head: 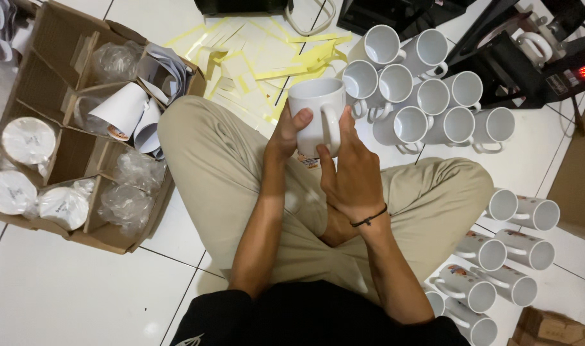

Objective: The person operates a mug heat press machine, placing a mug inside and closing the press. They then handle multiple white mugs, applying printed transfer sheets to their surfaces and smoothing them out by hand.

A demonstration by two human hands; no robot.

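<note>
- Left hand (291,131) grips white mug (318,112) by its side, held upright above the lap.
- Right hand (350,170) fingers closed on the mug handle.
- Mug cluster (427,96) on floor just beyond.
- Cardboard box (62,128) of wrapped mugs at left.

Top: black short-sleeved shirt (318,317) at six o'clock, a small pale marking near its lower left edge.
Trousers: khaki-beige cloth (222,160), loose and creased, filling the centre.
Arms: bare from the sleeves down.
Right wrist: thin black cord bracelet (369,220), just right of centre.
Left wrist: nothing worn.
</note>
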